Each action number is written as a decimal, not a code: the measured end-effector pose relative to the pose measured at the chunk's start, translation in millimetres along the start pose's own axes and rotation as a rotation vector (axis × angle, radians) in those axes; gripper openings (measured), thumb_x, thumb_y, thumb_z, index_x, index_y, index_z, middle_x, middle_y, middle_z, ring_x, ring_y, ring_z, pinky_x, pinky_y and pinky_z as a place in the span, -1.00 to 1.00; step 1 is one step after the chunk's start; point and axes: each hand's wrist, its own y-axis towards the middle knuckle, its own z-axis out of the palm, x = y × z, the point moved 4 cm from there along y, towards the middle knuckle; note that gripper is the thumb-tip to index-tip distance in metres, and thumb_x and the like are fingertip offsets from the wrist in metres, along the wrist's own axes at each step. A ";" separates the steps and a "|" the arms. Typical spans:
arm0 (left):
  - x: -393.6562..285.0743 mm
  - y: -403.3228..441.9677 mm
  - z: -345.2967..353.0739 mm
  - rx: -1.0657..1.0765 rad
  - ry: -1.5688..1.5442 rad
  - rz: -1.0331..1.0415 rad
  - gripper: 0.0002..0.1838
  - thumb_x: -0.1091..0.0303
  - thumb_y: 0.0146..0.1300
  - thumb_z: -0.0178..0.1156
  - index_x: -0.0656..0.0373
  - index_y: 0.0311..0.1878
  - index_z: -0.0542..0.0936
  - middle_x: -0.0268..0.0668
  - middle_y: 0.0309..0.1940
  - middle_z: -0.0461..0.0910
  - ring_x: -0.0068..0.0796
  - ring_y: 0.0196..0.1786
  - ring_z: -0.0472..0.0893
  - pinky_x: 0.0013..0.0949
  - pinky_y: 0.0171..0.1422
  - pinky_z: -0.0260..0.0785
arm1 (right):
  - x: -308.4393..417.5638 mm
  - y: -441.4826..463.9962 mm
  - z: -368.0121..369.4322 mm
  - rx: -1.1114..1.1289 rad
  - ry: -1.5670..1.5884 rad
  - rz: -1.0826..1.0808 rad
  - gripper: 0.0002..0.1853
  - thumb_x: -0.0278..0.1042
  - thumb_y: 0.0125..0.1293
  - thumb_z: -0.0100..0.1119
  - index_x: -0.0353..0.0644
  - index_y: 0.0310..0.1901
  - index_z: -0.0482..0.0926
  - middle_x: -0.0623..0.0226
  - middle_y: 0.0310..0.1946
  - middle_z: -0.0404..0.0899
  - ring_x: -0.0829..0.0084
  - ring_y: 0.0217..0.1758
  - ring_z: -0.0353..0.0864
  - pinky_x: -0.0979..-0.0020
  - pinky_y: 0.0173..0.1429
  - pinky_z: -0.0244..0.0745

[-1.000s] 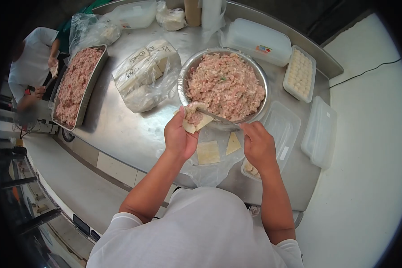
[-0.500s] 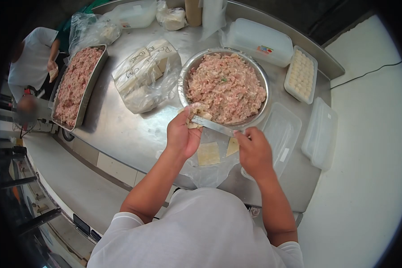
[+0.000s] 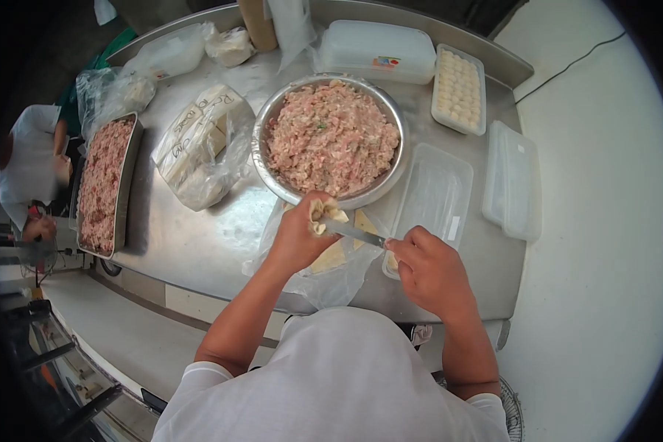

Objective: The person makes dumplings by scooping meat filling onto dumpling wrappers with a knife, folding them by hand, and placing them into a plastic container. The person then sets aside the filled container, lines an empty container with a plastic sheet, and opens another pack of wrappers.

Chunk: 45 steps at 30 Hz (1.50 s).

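Note:
My left hand [image 3: 299,234] is curled around a dumpling wrapper [image 3: 327,214], its edges gathered upward; filling inside is mostly hidden. My right hand [image 3: 433,271] grips the end of a flat metal spatula [image 3: 362,234], whose tip touches the wrapper. Just beyond my left hand stands a round steel bowl [image 3: 258,151] heaped with pinkish minced meat [image 3: 335,136]. Under my hands, square yellowish wrapper sheets [image 3: 330,259] lie on a clear plastic bag [image 3: 330,289].
A clear plastic container [image 3: 436,188] lies beside the bowl, near lids [image 3: 510,184]. Behind are a tray of dumplings [image 3: 459,92] and a closed container [image 3: 377,51]. To the left are bagged wrapper packs [image 3: 199,144], a meat-filled pan [image 3: 127,188] and another person [image 3: 29,162].
My left hand has turned and cupped the wrapper, which was flatter before. The spatula's tip now sits at the wrapper's near edge. The whole view has shifted.

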 end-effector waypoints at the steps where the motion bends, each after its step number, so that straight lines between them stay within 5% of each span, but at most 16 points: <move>1: -5.0 0.3 5.0 0.049 0.156 0.106 -0.50 0.57 0.06 0.47 0.24 0.09 0.53 -0.20 -0.08 0.67 -0.31 0.04 0.68 -0.28 0.14 0.51 | -3.0 -5.5 -3.7 0.034 -0.031 0.009 -0.72 -0.58 0.15 0.23 -0.14 -0.09 0.71 0.28 -0.29 0.54 0.22 -0.28 0.63 0.21 -0.22 0.58; 4: -5.6 -2.4 24.2 0.059 0.381 0.365 -0.62 0.62 0.04 0.42 0.29 -0.03 0.59 -0.20 -0.26 0.67 -0.42 -0.15 0.71 -0.33 -0.02 0.55 | -22.6 -23.8 -22.7 0.023 0.035 0.079 -0.76 -0.57 0.19 0.25 -0.17 -0.10 0.71 0.26 -0.31 0.57 0.25 -0.33 0.63 0.28 -0.23 0.57; 7: -4.0 4.9 35.2 0.129 0.000 -0.038 -0.75 0.45 0.27 0.42 0.32 -0.07 0.59 -0.25 -0.32 0.65 -0.53 -0.37 0.66 -0.37 -0.22 0.56 | -46.1 -40.1 -26.8 -0.113 0.234 0.197 -0.83 -0.50 0.26 0.29 -0.22 -0.11 0.71 0.28 -0.31 0.62 0.36 -0.35 0.63 0.37 -0.24 0.53; 10: -6.5 5.6 53.7 0.091 -0.185 0.011 -0.73 0.23 0.39 0.37 0.29 -0.14 0.61 -0.21 -0.34 0.67 -0.51 -0.44 0.65 -0.31 -0.27 0.53 | -72.0 -60.5 6.5 -0.109 0.434 0.432 -0.87 -0.40 0.34 0.33 -0.24 -0.15 0.70 0.35 -0.31 0.63 0.45 -0.33 0.64 0.39 -0.27 0.52; 12: -9.6 3.2 81.5 0.132 -0.286 0.019 -0.70 0.16 0.49 0.24 0.25 -0.20 0.61 -0.23 -0.32 0.69 -0.53 -0.33 0.66 -0.35 -0.16 0.54 | -82.7 -73.0 47.8 -0.029 0.532 0.604 -0.86 -0.34 0.38 0.33 -0.23 -0.17 0.69 0.39 -0.30 0.62 0.47 -0.31 0.67 0.38 -0.29 0.54; 14: -4.6 -1.3 113.5 0.202 -0.733 -0.010 -0.64 0.11 0.56 0.13 0.28 -0.13 0.63 -0.25 -0.31 0.70 -0.50 -0.22 0.67 -0.35 0.02 0.55 | -71.7 -71.9 78.5 -0.267 0.884 0.380 -0.81 -0.30 0.42 0.32 -0.22 -0.08 0.64 0.51 -0.41 0.52 0.59 -0.48 0.53 0.49 -0.44 0.43; 15: -14.9 -6.6 123.5 0.339 -0.587 -0.052 -0.57 0.06 0.60 0.04 0.31 -0.01 0.64 -0.20 -0.16 0.70 -0.47 -0.08 0.67 -0.31 0.16 0.52 | -64.0 -72.7 82.5 -0.283 0.886 0.393 -0.81 -0.30 0.42 0.32 -0.22 -0.08 0.64 0.51 -0.41 0.52 0.59 -0.48 0.53 0.49 -0.44 0.43; 17: -23.1 -15.5 145.8 0.376 -0.540 -0.018 -0.57 0.07 0.60 0.04 0.30 0.04 0.64 -0.20 -0.08 0.67 -0.38 0.01 0.66 -0.27 0.21 0.50 | -56.1 -77.0 96.8 -0.337 1.782 0.598 -0.78 -0.27 0.44 0.31 -0.16 0.00 0.58 0.57 -0.48 0.44 0.70 -0.61 0.34 0.55 -0.54 0.28; 18: -25.7 -18.1 153.5 0.393 -0.498 0.020 -0.57 0.07 0.60 0.04 0.29 0.09 0.64 -0.20 0.00 0.64 -0.29 0.11 0.64 -0.24 0.26 0.49 | -61.3 -80.4 99.2 -0.358 1.788 0.603 -0.78 -0.27 0.44 0.31 -0.16 0.00 0.58 0.57 -0.48 0.44 0.70 -0.61 0.34 0.55 -0.54 0.28; 19: -30.9 -13.8 151.8 0.332 -0.225 0.303 -0.69 0.23 0.54 0.13 0.24 0.12 0.65 -0.15 0.13 0.58 -0.25 0.19 0.61 -0.26 0.26 0.48 | -71.2 -84.8 103.1 -0.453 1.804 0.636 -0.78 -0.28 0.45 0.30 -0.14 0.02 0.55 0.59 -0.49 0.42 0.73 -0.62 0.27 0.57 -0.56 0.22; 25: -38.3 -2.4 175.9 0.701 -0.018 0.629 -0.66 0.49 0.28 0.36 0.14 0.13 0.69 -0.09 0.07 0.61 -0.13 0.09 0.67 -0.18 0.16 0.56 | -110.2 -123.7 88.4 -0.652 1.753 0.669 -0.84 -0.38 0.43 0.29 -0.17 -0.04 0.57 0.52 -0.44 0.50 0.78 -0.61 0.22 0.61 -0.60 0.14; 29: -19.0 23.0 203.5 0.795 0.144 0.600 -0.72 0.47 0.23 0.39 0.16 0.03 0.73 -0.08 -0.02 0.63 -0.11 0.03 0.68 -0.16 0.09 0.58 | -133.6 -144.2 80.1 -0.584 1.282 0.877 -0.78 -0.41 0.38 0.32 -0.23 0.00 0.60 0.45 -0.37 0.58 0.75 -0.57 0.32 0.60 -0.52 0.26; 31: -1.9 38.5 217.9 0.751 0.378 0.479 -0.81 0.48 0.20 0.39 0.20 -0.10 0.73 -0.06 -0.12 0.62 -0.06 -0.02 0.68 -0.15 0.06 0.55 | -147.2 -156.7 71.2 -0.689 0.526 0.898 -0.70 -0.41 0.33 0.36 -0.30 0.04 0.61 0.40 -0.32 0.62 0.68 -0.48 0.45 0.55 -0.39 0.40; 37: 17.5 43.4 245.7 0.765 0.279 0.380 -0.76 0.51 0.16 0.36 0.23 -0.07 0.67 -0.06 -0.18 0.60 0.04 -0.09 0.64 -0.11 0.06 0.49 | -163.1 -164.0 88.1 -0.635 0.594 0.940 -0.67 -0.37 0.33 0.36 -0.32 0.06 0.61 0.41 -0.35 0.61 0.61 -0.31 0.55 0.49 -0.14 0.50; 45: 29.9 36.1 253.6 0.749 0.390 0.497 -0.65 0.57 0.09 0.33 0.22 0.00 0.67 -0.03 -0.11 0.67 0.04 0.02 0.62 -0.04 0.16 0.48 | -169.9 -166.5 100.6 -0.645 0.592 0.911 -0.71 -0.33 0.38 0.33 -0.29 0.03 0.62 0.35 -0.29 0.67 0.58 -0.26 0.58 0.45 -0.07 0.52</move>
